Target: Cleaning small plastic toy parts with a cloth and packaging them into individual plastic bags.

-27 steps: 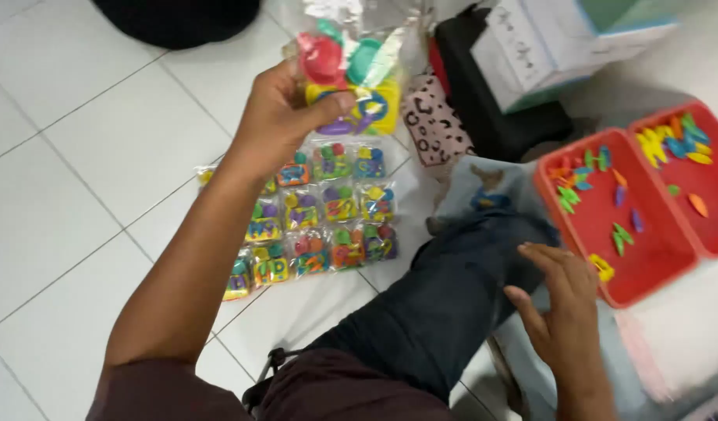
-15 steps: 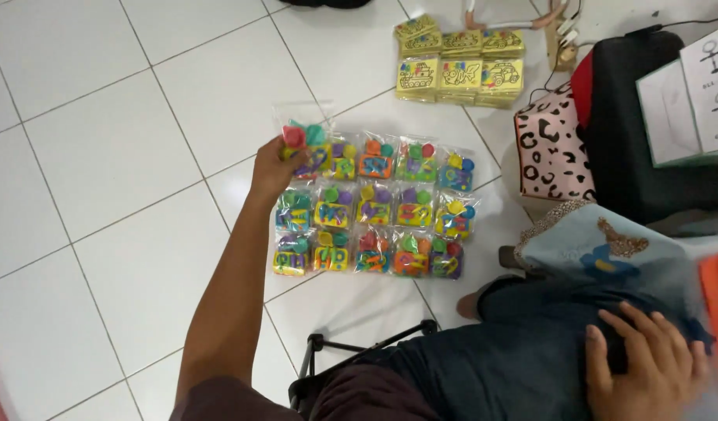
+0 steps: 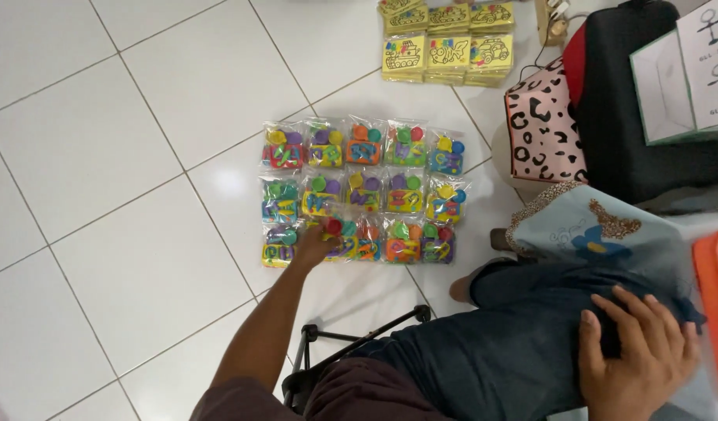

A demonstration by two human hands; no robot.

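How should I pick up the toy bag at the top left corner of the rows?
Pinch the bag by its clear top edge, coming from above and the open floor side. It lies flat, with other bags touching its right and bottom, so only the top and left edges are free.

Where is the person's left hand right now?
In the head view, the left hand rests on the bottom row of the toy packets on the white floor tiles, second packet from the left.

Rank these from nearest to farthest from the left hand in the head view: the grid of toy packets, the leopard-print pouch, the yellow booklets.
1. Toy packets: the left hand touches the grid's bottom row on the floor.
2. Leopard-print pouch: to the right, past the grid.
3. Yellow booklets: top of the view, beyond the grid.
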